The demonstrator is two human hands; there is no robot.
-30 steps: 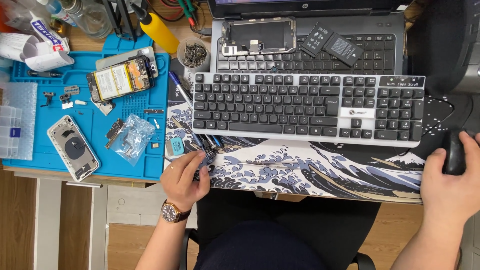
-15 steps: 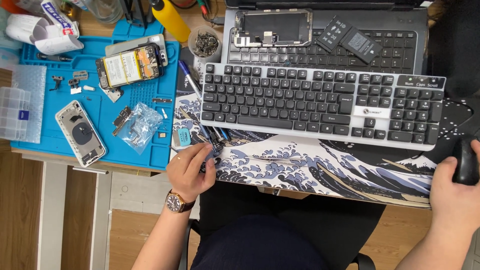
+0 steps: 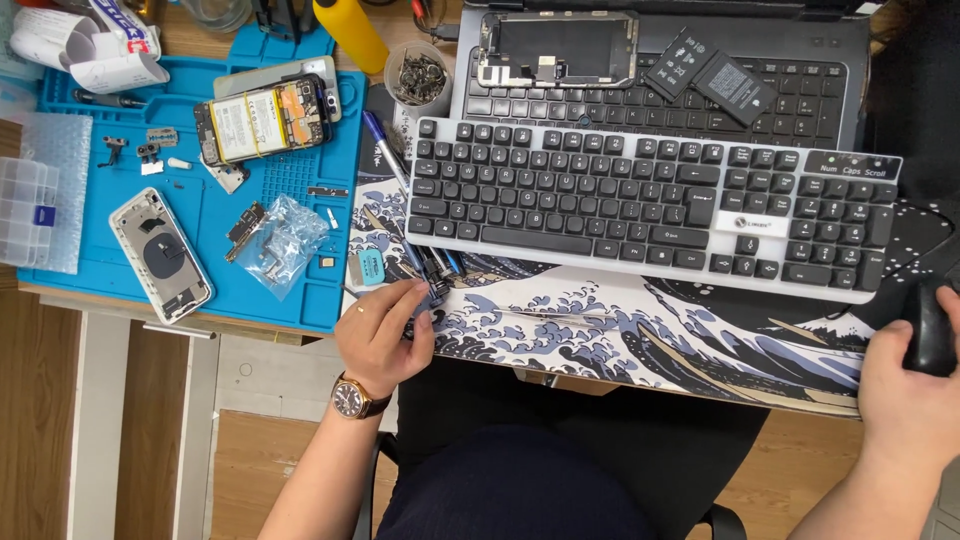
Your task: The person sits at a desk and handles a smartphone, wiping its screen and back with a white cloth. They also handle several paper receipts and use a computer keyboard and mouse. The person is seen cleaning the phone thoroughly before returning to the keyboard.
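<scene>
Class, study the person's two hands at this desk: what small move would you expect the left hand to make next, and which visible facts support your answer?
Probably the left hand lifts one tool clear. Its fingertips are pinched on a dark-tipped tool among the pens and tools lying at the near edge of the keyboard, while the right hand rests on the black mouse. That is only a judgement.

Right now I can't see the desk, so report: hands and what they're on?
Left hand fingers on small tools below keyboard. Right hand on black mouse. Nothing between them.
</scene>
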